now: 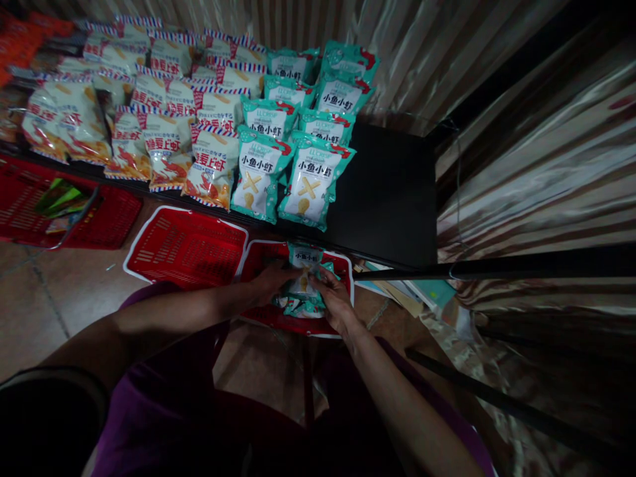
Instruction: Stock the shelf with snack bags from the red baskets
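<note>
Both my hands are over a red basket [258,257] with a white rim, set against the shelf's front edge. Between them is a teal and white snack bag [304,281], its printed front facing me. My left hand [274,281] grips the bag's left side, and my right hand [330,291] has its fingers closed on the right side. Under it in the basket lie more teal bags [301,308], partly hidden. On the shelf above stand rows of the same teal snack bags [311,185].
White and orange snack bags [211,162] fill the black shelf [387,199] further left. An empty-looking red basket [186,245] and another red basket [116,215] stand left. Books or papers [427,291] lie right, beside a striped curtain [497,165] and dark metal bar [497,267].
</note>
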{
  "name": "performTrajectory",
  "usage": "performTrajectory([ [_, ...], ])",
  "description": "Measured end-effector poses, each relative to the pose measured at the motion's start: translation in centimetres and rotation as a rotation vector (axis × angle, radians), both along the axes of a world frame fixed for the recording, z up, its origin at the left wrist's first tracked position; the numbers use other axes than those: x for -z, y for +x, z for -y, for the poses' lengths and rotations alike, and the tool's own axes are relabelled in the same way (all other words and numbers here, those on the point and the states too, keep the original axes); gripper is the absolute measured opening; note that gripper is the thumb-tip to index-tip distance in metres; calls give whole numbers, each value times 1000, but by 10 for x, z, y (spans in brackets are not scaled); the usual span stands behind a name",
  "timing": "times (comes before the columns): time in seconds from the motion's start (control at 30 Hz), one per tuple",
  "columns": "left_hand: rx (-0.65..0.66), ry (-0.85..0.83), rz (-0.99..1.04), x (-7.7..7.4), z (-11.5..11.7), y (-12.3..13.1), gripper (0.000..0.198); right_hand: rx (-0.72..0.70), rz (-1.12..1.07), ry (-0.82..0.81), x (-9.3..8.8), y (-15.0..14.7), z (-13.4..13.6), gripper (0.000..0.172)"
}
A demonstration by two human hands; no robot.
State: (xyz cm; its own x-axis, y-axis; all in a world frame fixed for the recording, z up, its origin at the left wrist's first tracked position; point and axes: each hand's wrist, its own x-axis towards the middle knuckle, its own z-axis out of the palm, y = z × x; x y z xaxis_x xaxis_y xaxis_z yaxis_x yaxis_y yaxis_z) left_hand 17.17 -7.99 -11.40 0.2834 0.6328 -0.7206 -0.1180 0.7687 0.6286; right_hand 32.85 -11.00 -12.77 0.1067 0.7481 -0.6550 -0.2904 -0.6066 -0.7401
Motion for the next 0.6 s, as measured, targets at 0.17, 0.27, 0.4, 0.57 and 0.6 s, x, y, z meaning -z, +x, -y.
performTrajectory([
  [0.17,33,57,136,5,6,3,51,30,81,-31,10,6,1,55],
  [0.27,39,87,61,8,9,5,43,23,82,-38,12,7,1,53],
  [0.4,62,113,45,2,9,5,40,26,91,-34,12,6,2,51],
  [0.57,61,107,18,-12,7,2,43,54,78,-39,13,5,2,50],
  [0.6,68,107,5,-13,7,2,44,49,89,-18,13,5,2,49],
])
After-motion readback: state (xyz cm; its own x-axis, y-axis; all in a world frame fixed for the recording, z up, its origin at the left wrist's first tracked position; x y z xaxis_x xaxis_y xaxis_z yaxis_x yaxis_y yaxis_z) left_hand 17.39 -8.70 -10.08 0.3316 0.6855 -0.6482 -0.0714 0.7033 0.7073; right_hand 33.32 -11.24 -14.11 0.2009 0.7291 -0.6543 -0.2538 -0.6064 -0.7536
